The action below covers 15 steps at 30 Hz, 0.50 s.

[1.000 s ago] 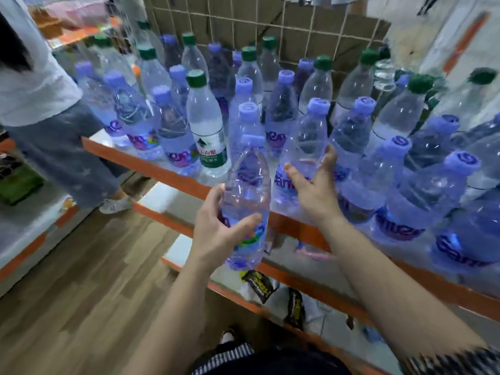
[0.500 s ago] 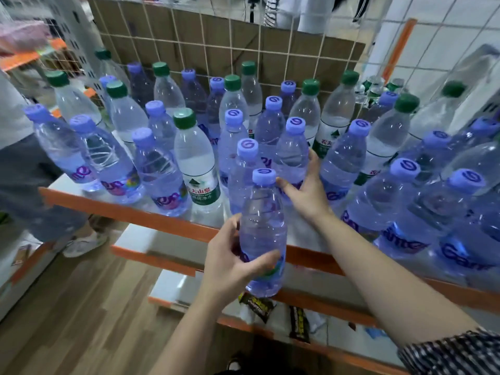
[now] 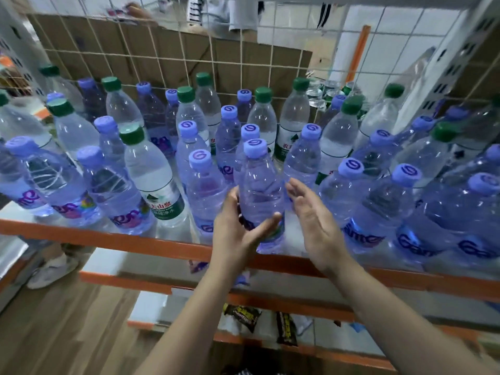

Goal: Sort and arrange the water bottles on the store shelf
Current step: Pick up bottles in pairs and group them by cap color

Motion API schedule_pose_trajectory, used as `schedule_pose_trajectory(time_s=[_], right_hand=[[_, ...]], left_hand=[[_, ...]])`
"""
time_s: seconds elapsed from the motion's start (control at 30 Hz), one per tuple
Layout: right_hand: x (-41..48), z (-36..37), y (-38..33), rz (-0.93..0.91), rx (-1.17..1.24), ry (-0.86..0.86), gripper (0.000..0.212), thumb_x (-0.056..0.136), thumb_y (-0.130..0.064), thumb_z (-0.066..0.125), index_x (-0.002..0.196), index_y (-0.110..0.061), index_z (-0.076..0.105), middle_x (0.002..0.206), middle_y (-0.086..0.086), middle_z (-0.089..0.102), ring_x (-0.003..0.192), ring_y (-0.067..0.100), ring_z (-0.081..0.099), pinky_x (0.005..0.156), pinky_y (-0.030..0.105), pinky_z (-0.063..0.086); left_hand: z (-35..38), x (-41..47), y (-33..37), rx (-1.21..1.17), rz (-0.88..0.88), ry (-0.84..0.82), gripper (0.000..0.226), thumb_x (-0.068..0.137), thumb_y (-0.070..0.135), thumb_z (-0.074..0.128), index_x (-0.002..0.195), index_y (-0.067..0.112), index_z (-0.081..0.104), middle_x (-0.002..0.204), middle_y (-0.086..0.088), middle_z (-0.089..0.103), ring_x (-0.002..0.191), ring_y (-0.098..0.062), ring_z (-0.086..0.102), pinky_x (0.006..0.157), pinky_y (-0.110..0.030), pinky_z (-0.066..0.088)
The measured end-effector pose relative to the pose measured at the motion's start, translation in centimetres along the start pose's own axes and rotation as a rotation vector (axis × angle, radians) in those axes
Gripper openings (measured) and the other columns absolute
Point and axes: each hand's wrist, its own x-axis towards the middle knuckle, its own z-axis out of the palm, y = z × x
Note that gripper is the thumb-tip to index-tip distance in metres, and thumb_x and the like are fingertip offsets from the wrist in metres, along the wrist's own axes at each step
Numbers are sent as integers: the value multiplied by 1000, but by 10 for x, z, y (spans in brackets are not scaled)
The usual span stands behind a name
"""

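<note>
The purple-capped bottle (image 3: pixel 261 190) stands upright at the front edge of the shelf (image 3: pixel 108 236), near the middle of its length, with its base right at the orange lip. I cannot tell whether the base rests on the shelf.

The left hand (image 3: pixel 235 228) grips its lower half. The thumb (image 3: pixel 266 223) crosses the front just above the label, and the fingers curl round the left side and out of sight behind. The right hand (image 3: pixel 313 215) is just beside the bottle's right side, palm turned toward it, fingers straight and slightly spread, holding nothing. Whether its fingertips touch the plastic cannot be told.

Another purple-capped neighbour (image 3: pixel 205 196) stands close on the left, partly hidden by the left hand. A green-capped bottle (image 3: pixel 151 174) with a green label stands further left along the front edge.

Behind and to both sides, purple-capped and green-capped bottles stand mixed together, filling the shelf back to the wire grid (image 3: pixel 189 63), which has brown cardboard behind it.

On a lower shelf, dark snack packets (image 3: pixel 242 316) lie below the forearms. A white shoe (image 3: pixel 51 269) shows on the wooden floor at the left.
</note>
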Motion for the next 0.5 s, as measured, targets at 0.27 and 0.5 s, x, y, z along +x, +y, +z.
schedule_pose_trajectory(time_s=[0.27, 0.5], right_hand=[[-12, -22, -15, -158, -95, -4, 58, 92, -55, 38, 144, -31, 33, 150, -14, 39, 139, -4, 33, 112, 19, 32], [-11, -29, -32, -233, -53, -21, 59, 93, -49, 41, 142, -17, 44, 144, -7, 48, 134, -2, 42, 111, 24, 36]], left_hand=[[28, 8, -12, 94, 23, -44, 66, 69, 36, 83, 125, 26, 50, 113, 7, 66, 100, -10, 66, 84, -45, 55], [30, -3, 1, 174, 33, -32, 58, 73, 24, 83, 123, 27, 54, 114, 12, 66, 104, -6, 64, 89, -40, 53]])
